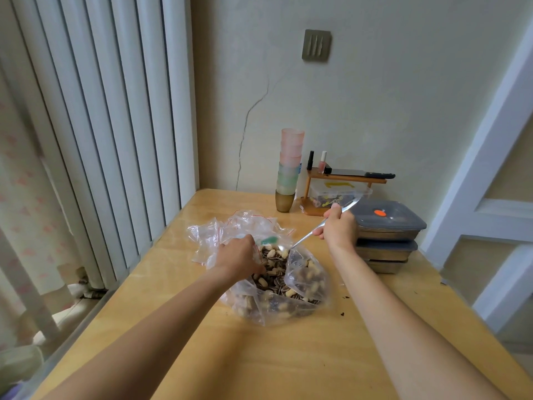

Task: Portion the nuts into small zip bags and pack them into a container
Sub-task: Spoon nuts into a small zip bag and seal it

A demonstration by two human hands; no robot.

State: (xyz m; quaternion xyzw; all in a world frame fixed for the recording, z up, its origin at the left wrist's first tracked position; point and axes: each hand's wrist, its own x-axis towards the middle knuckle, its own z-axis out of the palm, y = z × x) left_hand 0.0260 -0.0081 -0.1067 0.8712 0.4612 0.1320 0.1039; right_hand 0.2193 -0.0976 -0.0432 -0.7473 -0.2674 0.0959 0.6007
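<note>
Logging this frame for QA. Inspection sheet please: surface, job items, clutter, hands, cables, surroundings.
Surface: wooden table, a few dark crumbs near its right side.
Job's things: big clear bag of nuts open; empty zip bags crumpled behind it; metal spoon; stacked lidded containers.
Clutter: stacked cups; small wooden shelf with bottles, a plastic box under it.
Hands: left hand holds the bag's rim; right hand has its grip on the spoon.
Cables: nothing seen.
Surroundings: radiator left, cracked wall behind.
</note>
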